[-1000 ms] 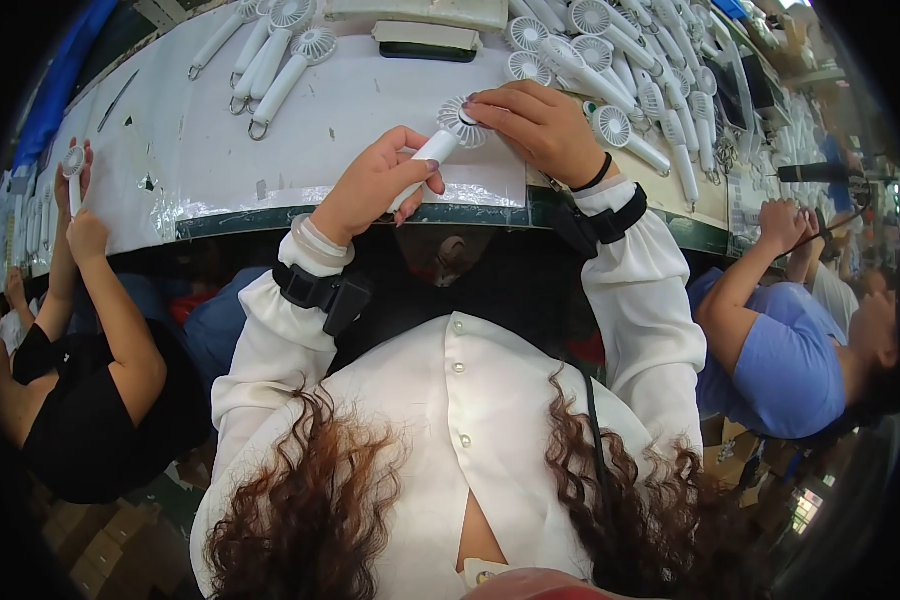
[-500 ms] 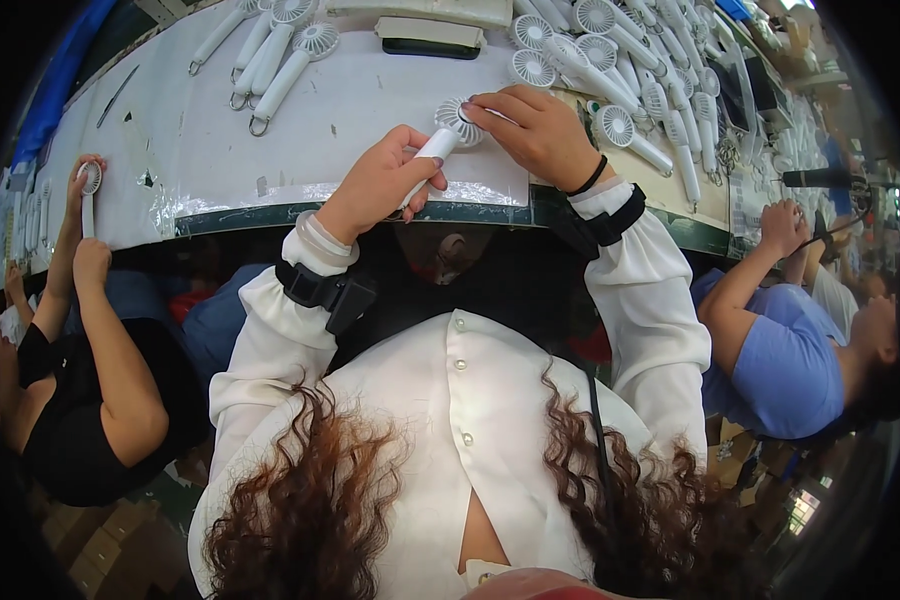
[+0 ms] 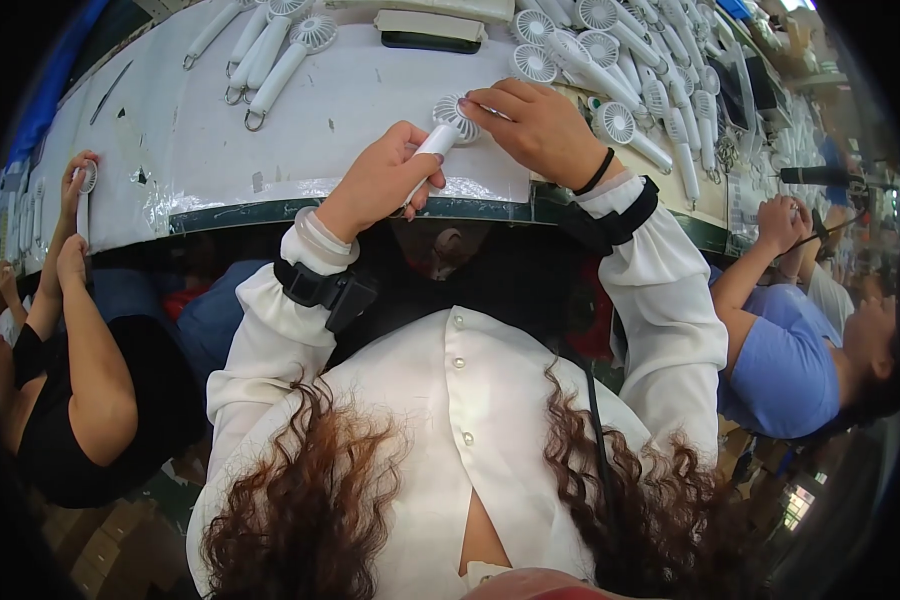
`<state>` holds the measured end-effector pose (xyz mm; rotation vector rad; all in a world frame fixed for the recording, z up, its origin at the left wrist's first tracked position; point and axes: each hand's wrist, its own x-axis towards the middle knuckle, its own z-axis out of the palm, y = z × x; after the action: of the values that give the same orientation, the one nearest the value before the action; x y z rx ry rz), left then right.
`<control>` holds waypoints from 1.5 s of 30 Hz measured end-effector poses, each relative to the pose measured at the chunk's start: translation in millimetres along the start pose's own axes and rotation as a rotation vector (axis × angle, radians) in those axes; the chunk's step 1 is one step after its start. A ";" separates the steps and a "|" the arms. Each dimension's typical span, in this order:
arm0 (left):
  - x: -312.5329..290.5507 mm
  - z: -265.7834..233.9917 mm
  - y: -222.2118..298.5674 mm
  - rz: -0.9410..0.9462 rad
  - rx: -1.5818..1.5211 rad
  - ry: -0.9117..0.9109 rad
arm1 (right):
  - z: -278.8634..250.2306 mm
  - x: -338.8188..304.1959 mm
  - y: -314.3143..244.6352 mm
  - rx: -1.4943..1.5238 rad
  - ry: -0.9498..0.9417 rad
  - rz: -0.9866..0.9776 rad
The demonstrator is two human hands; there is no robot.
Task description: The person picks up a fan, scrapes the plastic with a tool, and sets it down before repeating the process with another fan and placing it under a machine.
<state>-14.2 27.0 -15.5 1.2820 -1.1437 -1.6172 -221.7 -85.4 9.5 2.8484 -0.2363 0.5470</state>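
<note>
Wrapped round the white handle of a handheld fan (image 3: 437,141) is my left hand (image 3: 380,178), above the table's near edge. The fan's round grille points up and to the right. My right hand (image 3: 535,125) is at the grille's right rim, fingers bent and fingertips touching it; whether they pinch a small part there I cannot make out. A black band circles my right wrist.
Several finished-looking fans (image 3: 288,62) lie at the far left, and a pile of fans (image 3: 625,60) covers the right side. Between them lies a dark-and-cream block (image 3: 430,32). Tweezers (image 3: 111,93) rest farther left. Co-workers (image 3: 100,390) sit on both sides.
My right forearm has shifted slightly to the right, its fingers still at the grille. The co-worker on the left has lowered one hand from the fan there.
</note>
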 end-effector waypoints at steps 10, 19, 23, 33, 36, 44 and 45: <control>-1.5 2.9 1.1 0.003 0.020 0.009 | -0.3 -0.6 -2.6 0.026 -0.032 0.032; -0.3 1.3 -0.1 -0.012 -0.087 0.014 | -1.7 -1.7 -9.5 -0.006 0.000 0.107; -0.8 2.2 0.4 0.003 -0.109 0.024 | -1.3 -0.7 -7.6 -0.010 -0.001 0.113; 7.2 -4.6 17.1 0.132 -0.100 0.081 | -15.2 21.6 2.4 -0.074 0.059 0.135; 16.8 -7.7 22.5 0.161 -0.088 0.107 | -13.6 28.6 13.9 -0.076 0.077 0.124; 61.2 -28.3 37.8 0.248 -0.061 0.181 | -2.0 57.5 57.5 -0.075 0.191 0.110; 67.2 -30.6 39.6 0.249 -0.069 0.193 | 1.4 60.9 62.4 -0.051 0.224 0.111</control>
<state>3.2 -53.6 -0.5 1.1727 -1.0722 -1.3098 -177.8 -152.7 43.6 2.7078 -0.3631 0.8628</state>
